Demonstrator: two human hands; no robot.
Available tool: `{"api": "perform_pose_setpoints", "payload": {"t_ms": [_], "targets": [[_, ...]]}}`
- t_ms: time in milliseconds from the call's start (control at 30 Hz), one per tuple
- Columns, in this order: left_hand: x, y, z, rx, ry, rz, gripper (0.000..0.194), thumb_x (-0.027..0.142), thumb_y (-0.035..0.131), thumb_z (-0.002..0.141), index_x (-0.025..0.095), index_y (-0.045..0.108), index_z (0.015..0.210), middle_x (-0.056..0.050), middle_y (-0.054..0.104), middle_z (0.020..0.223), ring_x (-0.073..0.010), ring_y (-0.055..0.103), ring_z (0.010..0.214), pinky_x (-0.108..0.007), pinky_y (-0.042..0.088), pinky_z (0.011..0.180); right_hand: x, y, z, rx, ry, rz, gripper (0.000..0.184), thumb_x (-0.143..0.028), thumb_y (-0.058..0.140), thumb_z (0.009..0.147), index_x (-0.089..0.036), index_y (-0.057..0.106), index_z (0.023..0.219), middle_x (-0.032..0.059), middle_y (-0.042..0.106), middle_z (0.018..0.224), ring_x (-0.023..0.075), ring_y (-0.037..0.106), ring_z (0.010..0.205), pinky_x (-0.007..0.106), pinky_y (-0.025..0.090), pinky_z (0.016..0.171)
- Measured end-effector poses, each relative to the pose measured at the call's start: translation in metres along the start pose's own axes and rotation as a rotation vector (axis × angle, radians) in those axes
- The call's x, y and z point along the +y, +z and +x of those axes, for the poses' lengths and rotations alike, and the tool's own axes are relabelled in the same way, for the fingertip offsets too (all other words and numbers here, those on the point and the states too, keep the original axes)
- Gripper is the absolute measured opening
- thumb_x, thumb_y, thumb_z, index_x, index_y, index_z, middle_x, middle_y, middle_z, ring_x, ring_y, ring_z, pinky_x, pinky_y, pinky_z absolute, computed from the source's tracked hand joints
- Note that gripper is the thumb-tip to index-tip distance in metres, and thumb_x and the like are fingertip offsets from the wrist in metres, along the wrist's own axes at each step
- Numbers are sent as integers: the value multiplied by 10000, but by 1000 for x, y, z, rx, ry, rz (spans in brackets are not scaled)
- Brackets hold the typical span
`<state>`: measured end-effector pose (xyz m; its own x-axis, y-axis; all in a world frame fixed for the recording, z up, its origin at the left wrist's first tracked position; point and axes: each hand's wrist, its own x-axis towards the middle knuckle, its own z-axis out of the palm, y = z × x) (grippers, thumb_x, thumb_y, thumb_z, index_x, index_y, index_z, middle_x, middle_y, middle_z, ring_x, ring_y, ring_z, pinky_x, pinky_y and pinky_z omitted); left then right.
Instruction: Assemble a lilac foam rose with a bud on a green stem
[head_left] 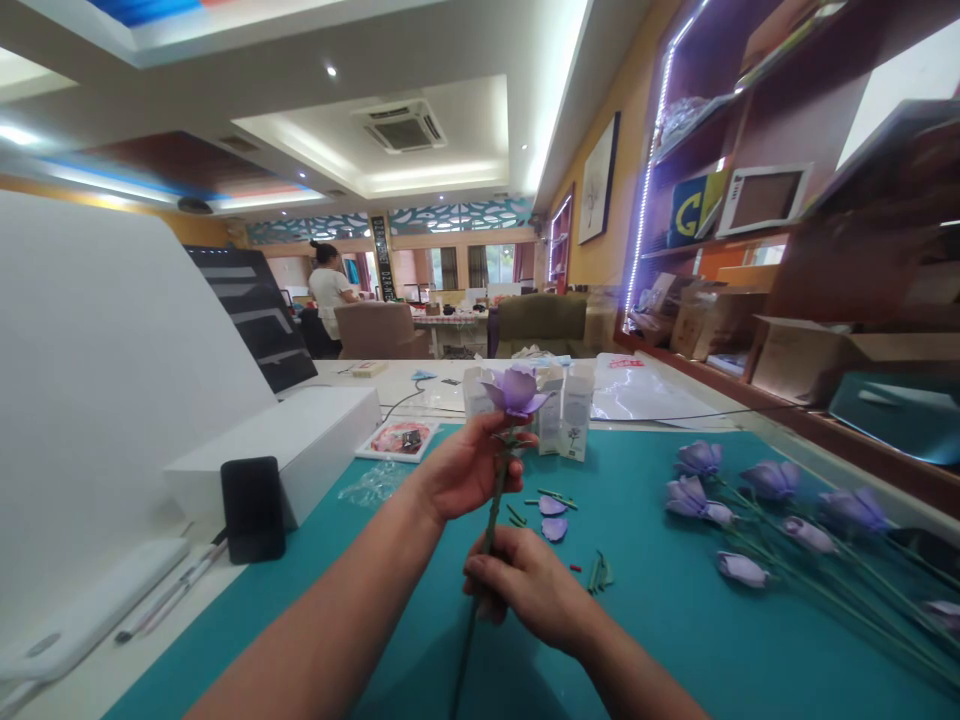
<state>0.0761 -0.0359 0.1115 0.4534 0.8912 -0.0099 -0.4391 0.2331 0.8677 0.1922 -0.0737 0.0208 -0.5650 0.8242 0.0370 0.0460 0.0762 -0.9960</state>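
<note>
Both our hands closed on one purple flower (514, 390), held up over the teal mat (637, 650).
Left hand (466, 468): fingers curled round the stem (496, 505) just under the bloom. Right hand (521, 585): thumb and fingers pinched on the same stem lower down, no visible gap. Stem leans slightly, bloom end up, in front of small white cartons (577, 415). Just right of the stem on the mat: two loose petals (553, 530) and green scraps (598, 574). Further right, more purple flowers (699, 459) lying down. Left side: dark phone (253, 510) leaning on a white box (315, 430).
</note>
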Motion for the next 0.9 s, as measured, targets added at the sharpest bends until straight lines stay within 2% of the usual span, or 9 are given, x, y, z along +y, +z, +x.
{"api": "perform_pose_setpoints", "payload": {"t_ms": [200,333,433,667,900], "targets": [[-1,7,-2,73,79,22,128,274,637,826,147,633,835,-49,705,862,-116,588,525,-264,478,515,-3,5,0,49,4,-9,86,-208,532,756,-170,554,681,-13,610,604,101,570,475,219,434,468],[-4,11,-3,144,135,-13,98,200,667,796,176,622,878,-47,721,934,-161,664,646,-270,501,535,0,7,2,62,-1,19,89,-211,536,752,-170,553,675,-11,614,611,100,571,469,217,432,461],[-5,12,-3,165,149,-64,70,178,676,790,172,632,844,-47,722,939,-161,679,703,-261,509,567,2,7,3,65,-9,37,87,-200,536,754,-170,549,673,-10,613,610,101,570,466,217,428,458],[-5,14,-2,212,106,-91,56,190,620,818,148,651,798,-41,718,861,-125,622,577,-239,452,473,4,7,4,75,1,29,94,-144,518,758,-172,541,671,-15,614,612,92,556,455,209,413,457],[-6,15,-2,143,135,-124,51,174,638,729,135,626,698,-9,672,712,-66,470,425,-194,336,386,-1,6,2,62,9,21,122,-131,517,780,-173,530,666,-35,581,565,88,550,450,203,421,460]]}}
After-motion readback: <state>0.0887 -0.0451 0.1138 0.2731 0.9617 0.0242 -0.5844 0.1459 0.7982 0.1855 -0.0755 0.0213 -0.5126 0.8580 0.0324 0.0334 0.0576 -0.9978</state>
